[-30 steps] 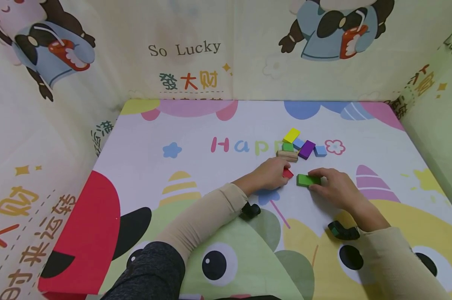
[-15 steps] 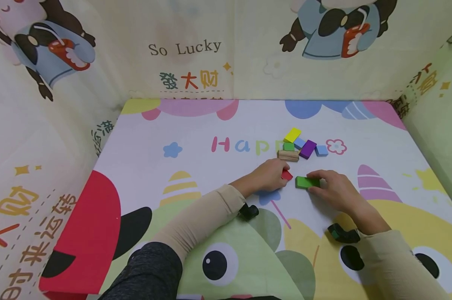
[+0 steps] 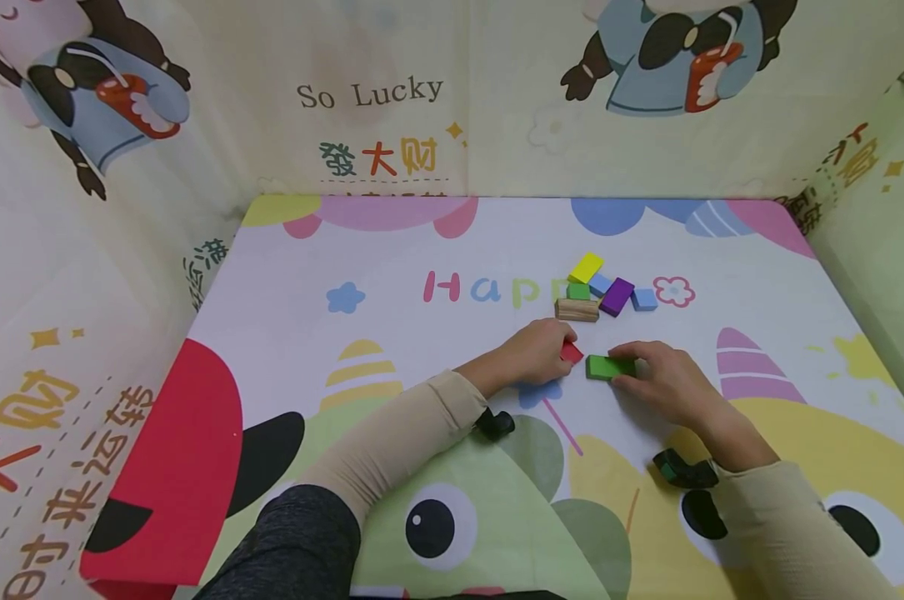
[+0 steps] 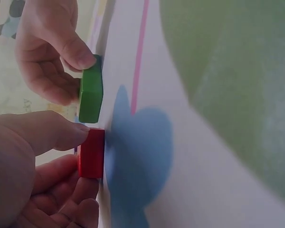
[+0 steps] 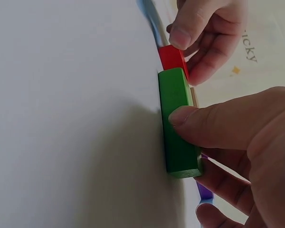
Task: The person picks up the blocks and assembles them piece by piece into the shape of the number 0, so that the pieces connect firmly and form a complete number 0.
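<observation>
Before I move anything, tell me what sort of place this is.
Perhaps a screened-off play table: a colourful cartoon-printed surface, cream cartoon-printed sheets on three sides, plus a red rectangular block and a green rectangular block.

The left hand (image 3: 539,350) held a red block (image 4: 91,154), the right hand (image 3: 665,375) a green block (image 5: 175,123). Beyond both grips, a tan block (image 3: 576,310) showed brown grain, and other blocks (image 3: 616,297) were yellow, purple, blue and green. Behind the grips, the cuffs (image 3: 399,450) were beige; beneath, the white mat (image 3: 459,250) bore colourful prints (image 3: 431,527).
</observation>
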A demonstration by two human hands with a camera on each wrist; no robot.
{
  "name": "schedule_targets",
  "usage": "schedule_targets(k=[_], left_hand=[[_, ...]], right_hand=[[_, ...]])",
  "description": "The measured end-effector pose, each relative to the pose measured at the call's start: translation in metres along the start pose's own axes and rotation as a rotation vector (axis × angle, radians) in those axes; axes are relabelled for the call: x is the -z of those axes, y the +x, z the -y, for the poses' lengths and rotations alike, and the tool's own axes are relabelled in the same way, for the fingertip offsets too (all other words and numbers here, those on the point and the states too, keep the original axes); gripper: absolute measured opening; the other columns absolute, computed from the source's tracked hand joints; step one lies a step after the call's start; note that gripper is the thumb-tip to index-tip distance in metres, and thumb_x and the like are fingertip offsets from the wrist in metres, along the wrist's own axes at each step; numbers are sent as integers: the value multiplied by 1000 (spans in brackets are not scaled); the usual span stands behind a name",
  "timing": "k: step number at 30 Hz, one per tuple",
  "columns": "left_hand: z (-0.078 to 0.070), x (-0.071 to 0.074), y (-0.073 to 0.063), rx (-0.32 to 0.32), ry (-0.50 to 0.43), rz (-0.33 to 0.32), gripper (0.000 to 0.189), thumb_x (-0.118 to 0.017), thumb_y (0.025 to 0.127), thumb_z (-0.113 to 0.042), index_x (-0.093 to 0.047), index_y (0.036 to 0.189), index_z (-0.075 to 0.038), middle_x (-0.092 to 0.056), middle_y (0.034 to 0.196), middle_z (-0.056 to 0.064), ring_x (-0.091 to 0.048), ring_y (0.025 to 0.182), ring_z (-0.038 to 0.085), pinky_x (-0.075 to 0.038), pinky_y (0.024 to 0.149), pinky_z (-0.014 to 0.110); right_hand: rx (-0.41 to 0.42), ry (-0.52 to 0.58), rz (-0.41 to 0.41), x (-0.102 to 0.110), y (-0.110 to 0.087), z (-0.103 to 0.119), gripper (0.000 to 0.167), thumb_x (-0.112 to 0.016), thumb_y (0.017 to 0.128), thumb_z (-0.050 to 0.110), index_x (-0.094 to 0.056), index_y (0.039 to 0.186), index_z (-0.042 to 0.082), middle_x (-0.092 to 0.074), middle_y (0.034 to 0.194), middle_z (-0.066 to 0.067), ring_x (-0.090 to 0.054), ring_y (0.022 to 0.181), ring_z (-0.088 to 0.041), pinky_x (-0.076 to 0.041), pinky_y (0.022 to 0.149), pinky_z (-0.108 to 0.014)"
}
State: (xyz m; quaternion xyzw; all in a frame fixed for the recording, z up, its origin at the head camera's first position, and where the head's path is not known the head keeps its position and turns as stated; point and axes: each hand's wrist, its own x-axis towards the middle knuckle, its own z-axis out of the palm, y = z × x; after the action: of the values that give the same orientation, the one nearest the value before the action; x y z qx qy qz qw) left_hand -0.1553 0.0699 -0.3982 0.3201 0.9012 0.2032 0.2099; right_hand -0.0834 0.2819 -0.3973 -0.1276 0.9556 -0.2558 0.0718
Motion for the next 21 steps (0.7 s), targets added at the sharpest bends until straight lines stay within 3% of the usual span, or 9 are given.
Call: schedule_targets(k=[7,21], left_hand=[[0,0,-3,39,-6,10,43,-66,95,-22,-60,136,-8,-60,125,2,-51,100,11,-41,82,19],[2,0,-6,26,10,-15,44,-66,96,-21,-59,137,-7,-60,126,4,-51,101,12,-42,83,19]], right_hand=[[24,1,-3,-2,-1,2,38,-75,87,7,-67,122,-4,-66,118,-22,-55,113,-45,-39,97,-63],[52,9,0,-5,-2,6,38,-75,87,6,-66,122,-4,-66,118,-22,-55,113,-45,-39,98,-63]])
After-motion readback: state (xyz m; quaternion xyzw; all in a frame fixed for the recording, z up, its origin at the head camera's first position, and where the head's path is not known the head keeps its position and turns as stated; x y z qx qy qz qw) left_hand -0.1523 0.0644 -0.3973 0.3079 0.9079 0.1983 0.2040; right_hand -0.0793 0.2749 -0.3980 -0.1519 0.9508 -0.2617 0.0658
